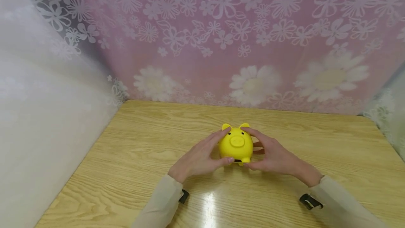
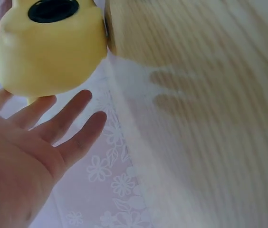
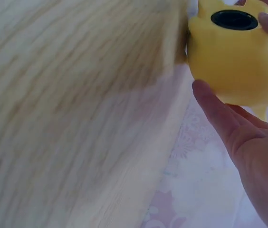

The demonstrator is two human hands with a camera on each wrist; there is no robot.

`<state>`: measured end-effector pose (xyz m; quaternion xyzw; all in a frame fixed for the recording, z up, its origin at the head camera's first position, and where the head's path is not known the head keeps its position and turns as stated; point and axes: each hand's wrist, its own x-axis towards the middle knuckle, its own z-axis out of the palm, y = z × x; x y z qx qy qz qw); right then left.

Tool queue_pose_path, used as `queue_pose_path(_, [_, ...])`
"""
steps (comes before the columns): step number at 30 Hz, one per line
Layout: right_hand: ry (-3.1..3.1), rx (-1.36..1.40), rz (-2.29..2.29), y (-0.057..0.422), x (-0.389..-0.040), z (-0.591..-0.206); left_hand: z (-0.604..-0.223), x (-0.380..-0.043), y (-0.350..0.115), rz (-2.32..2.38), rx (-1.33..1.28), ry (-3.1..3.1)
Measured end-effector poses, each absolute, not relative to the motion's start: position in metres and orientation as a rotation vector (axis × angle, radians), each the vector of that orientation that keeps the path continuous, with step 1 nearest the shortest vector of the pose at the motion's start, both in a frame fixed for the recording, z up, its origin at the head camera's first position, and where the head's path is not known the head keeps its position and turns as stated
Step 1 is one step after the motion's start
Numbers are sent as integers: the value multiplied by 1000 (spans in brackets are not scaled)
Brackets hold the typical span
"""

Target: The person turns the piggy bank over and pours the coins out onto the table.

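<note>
Head view: holding a yellow pig figure (image 1: 236,150) between left hand (image 1: 200,156) and right hand (image 1: 278,157), at a wood-grain table (image 1: 126,157); cannot tell whether resting or lifted. Tilted back, showing two black eyes and a raised snout (image 1: 237,141), plus, in both wrist views, a black oval disc (image 2: 53,10) underneath; too dim to tell whether lettered. Partly curled round one flank at left, with thumb low and forefinger near the top; in the left wrist view, with two outer fingers spread off the yellow surface. Bent likewise round the opposite flank at right. Clad in pale sleeves (image 1: 161,203). Backed by a pink cloth (image 1: 202,59) printed with white flowers.
</note>
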<state>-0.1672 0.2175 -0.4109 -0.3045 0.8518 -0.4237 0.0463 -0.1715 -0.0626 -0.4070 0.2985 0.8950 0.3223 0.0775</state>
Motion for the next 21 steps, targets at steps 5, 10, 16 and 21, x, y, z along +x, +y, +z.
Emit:
queue_pose_path(5, [2530,-758,-1323,221,-167,-404,-404,-170,-63,1007,933,2698])
queue_pose_path(10, [2447,-623,-1337,227,-168,-398,-402,-171,-60,1023,984,2703])
queue_pose_path(16, [2312,-497,-1403,230,-172,-398,-403,-173,-57,896,1134,2756])
queue_pose_path(21, [2331,-458,-1343,228,-174,-396,-406,-178,-54,808,1249,2742])
